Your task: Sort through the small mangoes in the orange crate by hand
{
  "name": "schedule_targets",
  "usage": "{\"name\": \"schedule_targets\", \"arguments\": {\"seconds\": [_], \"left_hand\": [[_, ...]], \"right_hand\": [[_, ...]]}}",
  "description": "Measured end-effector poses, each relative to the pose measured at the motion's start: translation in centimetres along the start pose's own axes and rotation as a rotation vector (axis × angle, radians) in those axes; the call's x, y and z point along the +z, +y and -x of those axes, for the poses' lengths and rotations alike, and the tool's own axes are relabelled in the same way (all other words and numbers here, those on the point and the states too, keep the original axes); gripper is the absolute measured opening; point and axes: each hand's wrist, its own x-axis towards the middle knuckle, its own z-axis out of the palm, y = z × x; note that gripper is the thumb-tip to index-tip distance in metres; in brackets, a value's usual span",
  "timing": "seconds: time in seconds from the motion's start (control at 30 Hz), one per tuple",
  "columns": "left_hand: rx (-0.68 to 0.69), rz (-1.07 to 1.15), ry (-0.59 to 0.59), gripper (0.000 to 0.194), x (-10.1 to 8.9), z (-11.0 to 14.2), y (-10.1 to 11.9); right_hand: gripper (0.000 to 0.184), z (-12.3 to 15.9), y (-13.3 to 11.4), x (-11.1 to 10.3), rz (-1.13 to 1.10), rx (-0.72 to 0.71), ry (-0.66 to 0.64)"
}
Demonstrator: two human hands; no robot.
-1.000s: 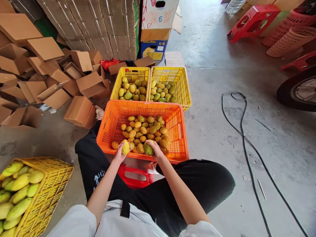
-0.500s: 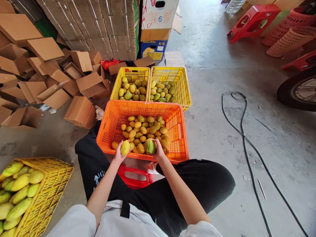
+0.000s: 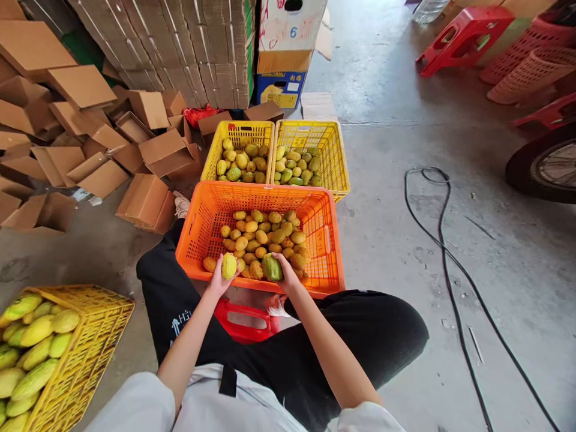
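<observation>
My left hand (image 3: 218,278) is closed around a yellow papaya (image 3: 229,266) above the near rim of the orange crate (image 3: 261,191). In my right hand (image 3: 288,275) is a greener papaya (image 3: 272,267), its ridged side facing up. The two fruits are a short gap apart. Below and beyond them, many smaller yellow-brown fruits (image 3: 261,236) lie in the orange crate, which rests between my legs. Behind it stand a left yellow crate (image 3: 215,133) and a right yellow crate (image 3: 335,156), each partly filled with yellow-green fruits.
Another yellow crate (image 3: 105,324) with larger, longer fruits stands at lower left. Loose cardboard boxes (image 3: 144,195) are heaped at left. A black cable (image 3: 443,246) loops over the floor at right, near a wheel (image 3: 551,165) and a red stool (image 3: 468,39).
Both papayas have turned in my hands, so different sides show. My right hand has shifted slightly left; the left has stayed almost in place.
</observation>
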Motion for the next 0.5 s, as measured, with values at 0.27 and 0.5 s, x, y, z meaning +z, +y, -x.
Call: {"name": "schedule_targets", "arguments": {"seconds": [0.27, 0.5], "left_hand": [[0.053, -0.077, -0.027, 0.021, -0.36, 0.15, -0.47], [0.044, -0.059, 0.036, 0.023, -0.32, -0.05, -0.19]], "right_hand": [[0.030, -0.39, -0.30, -0.07, -0.043, 0.039, 0.002], [0.027, 0.12, -0.42, 0.02, -0.018, 0.026, -0.037]]}}
